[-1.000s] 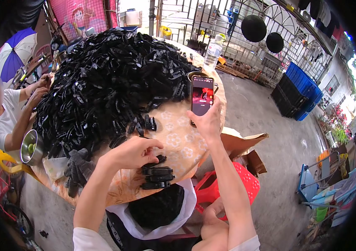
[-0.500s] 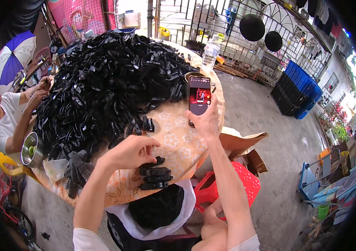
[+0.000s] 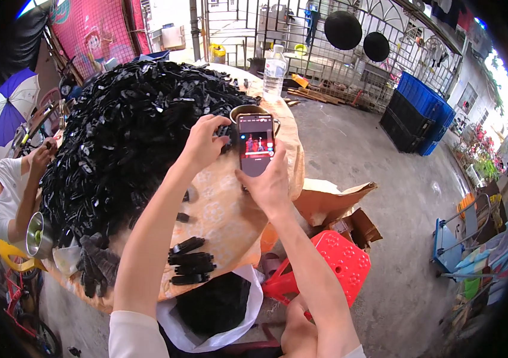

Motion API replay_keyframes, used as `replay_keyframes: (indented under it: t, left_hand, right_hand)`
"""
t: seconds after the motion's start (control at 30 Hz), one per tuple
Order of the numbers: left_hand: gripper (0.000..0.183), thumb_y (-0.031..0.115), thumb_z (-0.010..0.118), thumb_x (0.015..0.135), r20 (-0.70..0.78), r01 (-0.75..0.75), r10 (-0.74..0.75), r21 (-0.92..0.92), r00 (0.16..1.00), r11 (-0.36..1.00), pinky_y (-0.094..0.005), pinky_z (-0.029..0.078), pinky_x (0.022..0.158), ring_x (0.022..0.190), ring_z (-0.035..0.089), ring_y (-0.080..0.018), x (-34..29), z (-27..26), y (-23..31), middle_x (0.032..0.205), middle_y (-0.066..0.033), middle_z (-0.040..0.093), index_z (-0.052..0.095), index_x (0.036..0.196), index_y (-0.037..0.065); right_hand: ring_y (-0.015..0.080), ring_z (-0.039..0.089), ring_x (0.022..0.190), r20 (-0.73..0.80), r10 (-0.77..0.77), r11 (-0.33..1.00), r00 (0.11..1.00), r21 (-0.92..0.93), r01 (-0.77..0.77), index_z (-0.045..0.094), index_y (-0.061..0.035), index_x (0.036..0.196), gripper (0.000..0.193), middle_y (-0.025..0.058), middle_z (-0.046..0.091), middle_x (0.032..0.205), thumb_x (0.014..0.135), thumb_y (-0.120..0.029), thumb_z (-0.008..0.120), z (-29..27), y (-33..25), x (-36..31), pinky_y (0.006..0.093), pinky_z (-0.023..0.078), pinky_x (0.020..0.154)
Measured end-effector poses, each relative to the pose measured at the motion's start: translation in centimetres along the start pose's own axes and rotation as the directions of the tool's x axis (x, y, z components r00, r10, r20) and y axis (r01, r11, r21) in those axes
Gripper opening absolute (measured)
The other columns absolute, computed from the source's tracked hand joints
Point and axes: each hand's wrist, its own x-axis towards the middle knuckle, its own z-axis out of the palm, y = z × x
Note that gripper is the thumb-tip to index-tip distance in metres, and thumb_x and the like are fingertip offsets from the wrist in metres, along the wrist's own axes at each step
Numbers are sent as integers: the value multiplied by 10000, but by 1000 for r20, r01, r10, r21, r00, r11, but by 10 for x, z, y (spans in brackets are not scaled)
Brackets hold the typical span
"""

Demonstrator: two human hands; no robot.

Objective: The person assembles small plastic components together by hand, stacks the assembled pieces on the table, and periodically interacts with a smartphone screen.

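My right hand (image 3: pixel 267 185) grips a smartphone (image 3: pixel 255 166), its lit screen tilted up toward me. My left hand (image 3: pixel 205 143) is raised just left of the phone, over the right edge of a big heap of small black plastic pieces (image 3: pixel 128 119). Its fingers are bent with a gap to the thumb, and I see nothing held in it. Several matching pieces lie in a short stack (image 3: pixel 191 262) at the table's near edge. Behind the phone stands a metal mug (image 3: pixel 243 110), partly hidden.
A floral cloth (image 3: pixel 221 206) covers the table. Below its edge sits a white sack (image 3: pixel 257 298) with black contents. A water bottle (image 3: pixel 274 74), gray gloves (image 3: pixel 94 262) and a metal bowl (image 3: pixel 40 235) are around the heap. A red stool (image 3: pixel 340 262) stands right; a co-worker (image 3: pixel 6 191) sits left.
My left hand has moved up and away from the stack at the near edge to beside the phone. The phone's screen picture differs, and the whole view has shifted slightly.
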Motion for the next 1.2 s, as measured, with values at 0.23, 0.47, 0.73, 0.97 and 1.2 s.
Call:
replay_keyframes:
  t: [0.23, 0.47, 0.73, 0.97, 1.2]
  left_hand:
    - [286, -52, 725, 735, -108, 56, -67, -101, 992, 993, -341, 515, 651, 739, 648, -245, 21, 23, 0, 853, -149, 654, 617, 992, 11]
    - [188, -31, 685, 791, -48, 8, -8, 14, 999, 1000, -351, 515, 676, 722, 663, -276, 24, 30, -6, 816, -157, 679, 633, 965, 18]
    - [178, -61, 668, 769, 16, 24, -24, -10, 1000, 1000, -318, 532, 687, 735, 690, -262, 10, 21, 11, 840, -169, 703, 663, 942, -17]
    - [252, -140, 631, 761, 34, 59, -58, -30, 998, 998, -286, 549, 750, 846, 677, -142, -13, 9, 13, 908, -119, 716, 665, 991, -43]
    - [262, -99, 667, 738, 32, 32, -31, -47, 999, 998, -328, 542, 706, 865, 684, -295, -27, -2, 22, 943, -165, 694, 665, 985, -14]
  right_hand:
    - [410, 532, 1139, 23, 51, 999, 998, -11, -51, 267, -44, 1388, 973, 239, 518, 1226, 645, -202, 874, -7, -1, 1, 479, 448, 944]
    - [448, 507, 1108, 32, 17, 999, 999, 29, -18, 194, -31, 1420, 1025, 281, 469, 1214, 648, -145, 859, -6, 4, -2, 501, 455, 915]
    - [420, 522, 1158, 1, 17, 1000, 1000, -17, -17, 248, -34, 1398, 989, 247, 505, 1262, 651, -221, 869, -10, -3, -6, 489, 453, 934]
    - [426, 536, 1134, 58, -19, 1000, 998, 2, 19, 229, -29, 1395, 969, 258, 527, 1224, 668, -170, 854, -16, -14, -19, 486, 453, 931]
    - [434, 493, 1041, 64, -60, 996, 996, -58, 64, 158, -17, 1448, 1051, 277, 479, 1155, 667, -151, 849, -12, -21, -31, 490, 415, 898]
